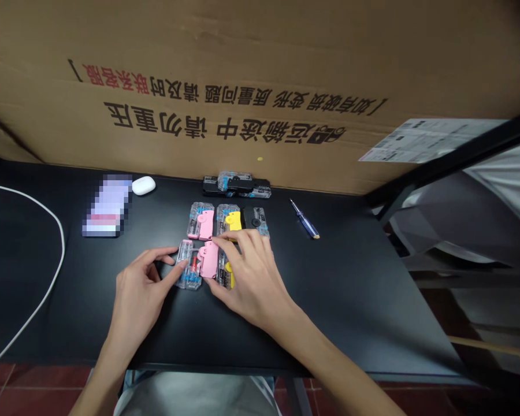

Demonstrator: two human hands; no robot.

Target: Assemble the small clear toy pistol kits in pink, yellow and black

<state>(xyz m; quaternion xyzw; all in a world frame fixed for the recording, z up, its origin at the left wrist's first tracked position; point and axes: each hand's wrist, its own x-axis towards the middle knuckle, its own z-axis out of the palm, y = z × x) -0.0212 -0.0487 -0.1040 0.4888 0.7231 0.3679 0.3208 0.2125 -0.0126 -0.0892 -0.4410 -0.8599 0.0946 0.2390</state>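
Observation:
My left hand (141,289) pinches a clear plastic case (187,276) with blue and red parts inside, its thumb over the top and a finger at the left side. My right hand (253,280) grips a pink plastic cover (208,261) between thumb and forefinger, right beside that case. Under the right fingers lies a clear case with a yellow part (228,274), partly hidden. Just behind sit a case with a pink cover (201,221), one with a yellow cover (229,218) and one with a black cover (255,219).
More black and clear cases (236,184) are stacked against the cardboard box (225,46). A small screwdriver (304,218) lies to the right. On the left are a phone with a blurred screen (108,205), a white earbud case (144,185) and a white cable (63,242).

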